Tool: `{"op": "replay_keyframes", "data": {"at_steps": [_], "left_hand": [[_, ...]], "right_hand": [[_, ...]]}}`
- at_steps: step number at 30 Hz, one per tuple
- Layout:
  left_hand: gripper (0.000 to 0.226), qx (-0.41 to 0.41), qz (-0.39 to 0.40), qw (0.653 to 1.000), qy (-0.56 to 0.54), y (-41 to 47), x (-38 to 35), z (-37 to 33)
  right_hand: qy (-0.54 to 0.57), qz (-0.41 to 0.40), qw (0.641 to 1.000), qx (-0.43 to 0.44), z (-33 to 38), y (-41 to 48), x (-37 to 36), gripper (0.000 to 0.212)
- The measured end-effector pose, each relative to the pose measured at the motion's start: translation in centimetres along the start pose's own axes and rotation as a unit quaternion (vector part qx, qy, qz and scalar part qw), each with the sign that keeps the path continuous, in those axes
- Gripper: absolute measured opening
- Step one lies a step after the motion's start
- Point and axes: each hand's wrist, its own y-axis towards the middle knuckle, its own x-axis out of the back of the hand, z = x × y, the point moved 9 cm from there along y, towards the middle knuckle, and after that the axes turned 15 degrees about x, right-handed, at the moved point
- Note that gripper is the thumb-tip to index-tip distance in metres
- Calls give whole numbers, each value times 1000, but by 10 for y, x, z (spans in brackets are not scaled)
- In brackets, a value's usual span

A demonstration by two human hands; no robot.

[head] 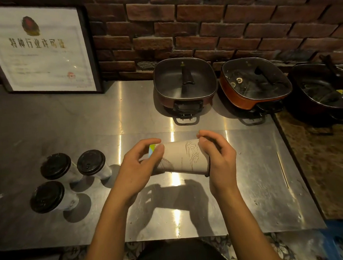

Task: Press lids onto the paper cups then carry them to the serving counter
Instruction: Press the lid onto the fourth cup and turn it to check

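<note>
Head view: a person works at a steel surface below a brick wall.
Cup in hand: a paper cup is held sideways above the surface, long axis running left to right, base to the left, wide mouth to the right.
Left grip: left hand curled closed around the base end, thumb over the top.
Right grip: right hand closed over the mouth end; a dark edge shows at the rim, which may be a lid, but the palm hides it.
Key relation: the mouth faces the right palm, so I judge the press would run along the cup's axis, right hand pushing leftward against the left hand.
Finished cups: three lidded cups stand upright in a cluster well left of the hands, clear of them.
Surroundings: three covered pots sit along the back, a framed certificate leans at far left, a thin stick lies right.
Obstructions: none between the hands and the cluster.
</note>
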Motion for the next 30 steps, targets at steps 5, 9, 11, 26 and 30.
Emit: {"op": "replay_keyframes", "data": {"at_steps": [5, 9, 11, 26, 30], "left_hand": [[33, -34, 15, 999, 9, -2, 6, -2], [33, -18, 28, 999, -10, 2, 10, 2], [31, 28, 30, 999, -34, 4, 8, 7], [25, -120, 85, 988, -46, -9, 29, -12], [40, -72, 60, 994, -47, -3, 30, -7]], "right_hand": [[13, 16, 1000, -6, 2, 2, -7, 18], [10, 12, 1000, -23, -1, 2, -12, 16], [-13, 22, 999, 37, 9, 2, -16, 17], [15, 30, 999, -42, -5, 0, -33, 19], [12, 13, 999, -36, -4, -1, -35, 19]]}}
